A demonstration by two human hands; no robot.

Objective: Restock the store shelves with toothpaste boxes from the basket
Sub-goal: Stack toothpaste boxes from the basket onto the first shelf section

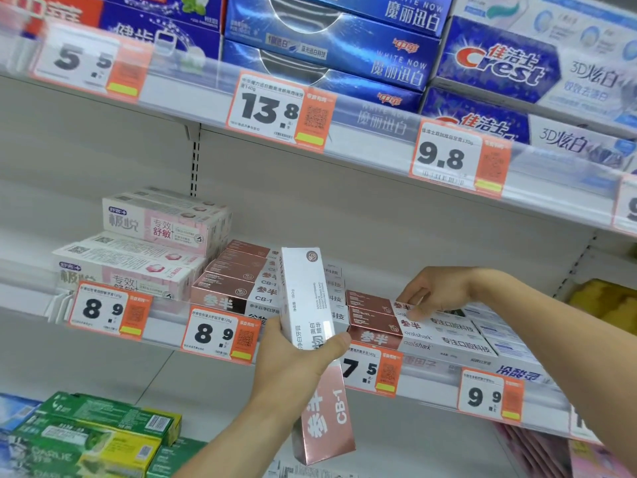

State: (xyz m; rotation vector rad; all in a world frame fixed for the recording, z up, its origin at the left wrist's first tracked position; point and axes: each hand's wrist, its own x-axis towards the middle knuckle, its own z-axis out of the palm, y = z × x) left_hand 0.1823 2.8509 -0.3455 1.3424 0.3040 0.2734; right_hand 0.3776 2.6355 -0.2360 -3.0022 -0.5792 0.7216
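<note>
Rose-and-white toothpaste box (315, 353) stands upright, gripped by left hand (289, 360); right hand (434, 291) rests loosely curled on shelved boxes (375, 319).

White metal store shelving (362, 157) fills the view, tilted in the wide-angle frame, with a pale back panel (310, 208) behind the tiers. A slotted upright (195, 167) and a bracket carry the upper tier. Clear plastic strips run along each shelf edge and hold orange-and-white price tags (275, 110), among them 13.8, 9.8 (456, 159) and 8.9 (220, 334). The light is even and bright, with soft shadow under the upper tier
</note>
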